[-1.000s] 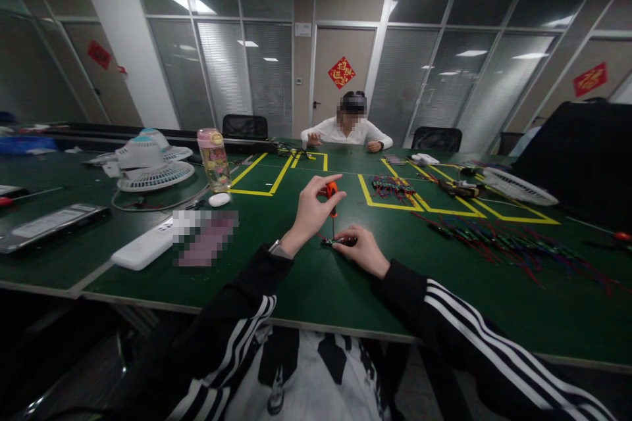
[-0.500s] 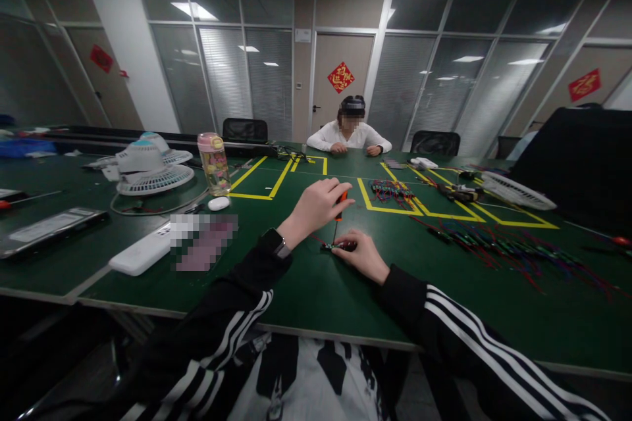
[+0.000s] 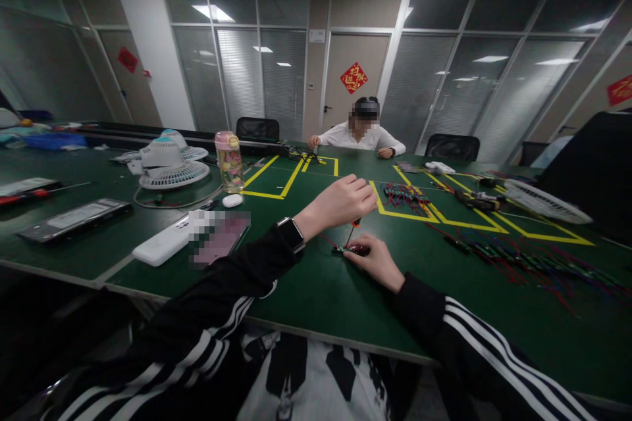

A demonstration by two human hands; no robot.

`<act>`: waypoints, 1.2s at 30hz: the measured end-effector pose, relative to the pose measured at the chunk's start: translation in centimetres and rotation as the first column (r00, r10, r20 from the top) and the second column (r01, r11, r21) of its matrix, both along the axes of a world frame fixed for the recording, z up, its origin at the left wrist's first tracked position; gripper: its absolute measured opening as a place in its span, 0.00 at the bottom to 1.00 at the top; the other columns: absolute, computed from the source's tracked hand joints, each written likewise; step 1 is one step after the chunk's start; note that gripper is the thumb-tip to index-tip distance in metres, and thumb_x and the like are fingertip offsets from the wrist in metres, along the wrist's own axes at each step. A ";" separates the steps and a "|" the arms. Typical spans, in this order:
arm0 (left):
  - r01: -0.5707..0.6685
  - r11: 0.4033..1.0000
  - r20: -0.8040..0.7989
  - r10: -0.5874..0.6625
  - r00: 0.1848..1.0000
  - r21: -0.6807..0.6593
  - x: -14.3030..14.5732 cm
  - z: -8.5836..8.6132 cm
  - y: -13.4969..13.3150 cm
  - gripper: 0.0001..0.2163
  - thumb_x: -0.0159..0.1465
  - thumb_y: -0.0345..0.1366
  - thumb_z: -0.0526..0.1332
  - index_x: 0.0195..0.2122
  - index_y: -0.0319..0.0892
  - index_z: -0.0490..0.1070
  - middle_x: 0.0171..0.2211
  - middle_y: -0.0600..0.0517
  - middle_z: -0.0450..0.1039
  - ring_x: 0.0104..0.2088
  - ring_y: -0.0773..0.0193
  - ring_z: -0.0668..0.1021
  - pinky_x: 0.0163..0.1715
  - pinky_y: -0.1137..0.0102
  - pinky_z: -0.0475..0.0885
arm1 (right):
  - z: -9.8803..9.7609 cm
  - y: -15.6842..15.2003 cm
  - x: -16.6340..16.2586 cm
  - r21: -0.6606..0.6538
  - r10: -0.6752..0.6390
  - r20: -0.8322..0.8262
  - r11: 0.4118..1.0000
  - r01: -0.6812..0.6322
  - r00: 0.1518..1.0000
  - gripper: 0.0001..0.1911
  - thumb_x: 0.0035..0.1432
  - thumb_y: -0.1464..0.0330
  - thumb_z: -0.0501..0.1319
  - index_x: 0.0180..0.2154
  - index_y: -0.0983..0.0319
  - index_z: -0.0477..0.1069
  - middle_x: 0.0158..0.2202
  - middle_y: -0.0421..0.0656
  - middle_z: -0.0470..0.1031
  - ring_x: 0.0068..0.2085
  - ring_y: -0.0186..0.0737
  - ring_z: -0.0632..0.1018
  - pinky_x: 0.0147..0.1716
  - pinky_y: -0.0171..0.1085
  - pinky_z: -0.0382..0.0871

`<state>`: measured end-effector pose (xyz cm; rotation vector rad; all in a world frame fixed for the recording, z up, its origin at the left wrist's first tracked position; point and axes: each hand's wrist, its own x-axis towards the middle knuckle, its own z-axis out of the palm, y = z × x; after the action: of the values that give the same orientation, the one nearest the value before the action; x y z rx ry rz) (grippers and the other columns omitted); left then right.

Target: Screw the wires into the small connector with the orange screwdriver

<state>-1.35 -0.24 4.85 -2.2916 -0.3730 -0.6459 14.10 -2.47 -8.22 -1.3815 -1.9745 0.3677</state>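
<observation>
My left hand (image 3: 348, 200) is closed around the handle of a screwdriver (image 3: 353, 226), most of which the fingers hide. The slim shaft slants down and its tip meets a small circuit board (image 3: 338, 250) lying on the green table. My right hand (image 3: 376, 262) pinches that board from the right side, thumb and fingers pressed on it. A thin red wire runs from the board's left end.
Bundles of wired boards (image 3: 533, 260) lie at right, and another bundle (image 3: 405, 196) sits within yellow tape. At left are a white power bank (image 3: 165, 245), a pink-lidded bottle (image 3: 229, 164), a fan (image 3: 172, 168) and a hard drive (image 3: 76, 218). Across the table sits a person (image 3: 363, 135).
My left fingers, spread around the orange handle before, are now wrapped over it with the wrist turned. The whole view has shifted a little; my right hand keeps the board.
</observation>
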 end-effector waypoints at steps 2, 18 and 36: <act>0.011 1.000 -0.009 -0.011 1.000 -0.006 0.1 0.2 -0.1 0.11 0.65 0.32 0.49 0.34 0.36 0.69 0.31 0.46 0.70 0.35 0.60 0.71 0.34 0.66 0.58 | 0.0 0.0 0.0 0.002 -0.009 0.003 1.000 0.009 1.000 0.09 0.48 0.63 0.64 0.32 0.60 0.78 0.28 0.43 0.73 0.30 0.38 0.73 0.32 0.36 0.65; 0.470 0.699 0.695 0.053 0.717 -0.539 -0.2 -3.7 -0.1 0.13 0.66 0.37 0.50 0.47 0.43 0.70 0.46 0.47 0.68 0.48 0.61 0.71 0.49 0.66 0.65 | 0.2 -0.1 0.0 -0.003 -0.005 -0.005 1.000 0.005 1.000 0.10 0.48 0.63 0.64 0.32 0.60 0.78 0.28 0.42 0.72 0.31 0.38 0.73 0.32 0.35 0.64; 0.576 0.609 0.805 0.190 0.562 -0.546 -0.2 -4.9 0.8 0.16 0.57 0.38 0.62 0.46 0.45 0.72 0.40 0.50 0.67 0.41 0.65 0.72 0.44 0.70 0.69 | 0.3 -0.2 0.0 -0.015 0.004 -0.003 1.000 -0.004 1.000 0.08 0.48 0.65 0.65 0.33 0.60 0.78 0.29 0.42 0.71 0.31 0.37 0.72 0.33 0.35 0.64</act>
<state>-1.59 0.56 -0.07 -2.6868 -0.9704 -2.0836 14.12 -2.68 -7.90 -1.3859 -1.9765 0.3870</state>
